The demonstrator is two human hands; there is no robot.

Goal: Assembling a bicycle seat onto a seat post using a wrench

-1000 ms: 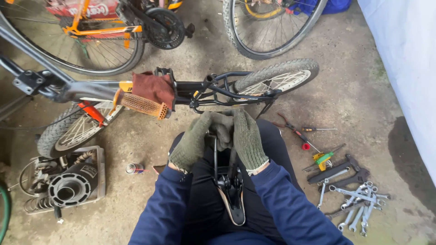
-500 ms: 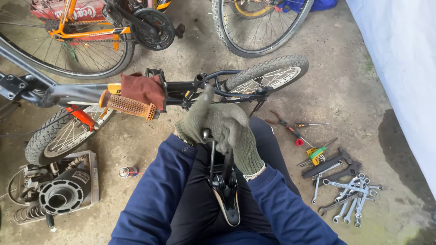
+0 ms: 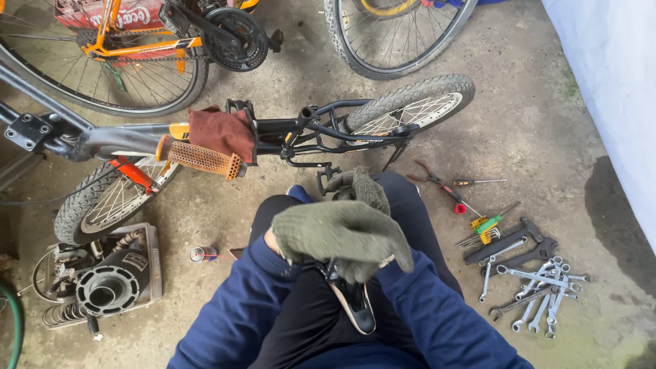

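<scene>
Left hand (image 3: 342, 232): I see it gloved, laid over the right, fingers curled down toward the saddle (image 3: 355, 307).
Right hand (image 3: 362, 191): mostly hidden beneath; its grip I cannot tell.
Saddle: black, nose-down on my lap.
Doing it well: I'd brace the saddle between the thighs, wrists steady.
Nearby: spanners (image 3: 540, 290) on the floor, right.

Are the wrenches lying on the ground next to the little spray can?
No, the wrenches lie in a pile on the ground at the picture's right, while the small spray can sits far off on the other side of the person's legs.
</scene>
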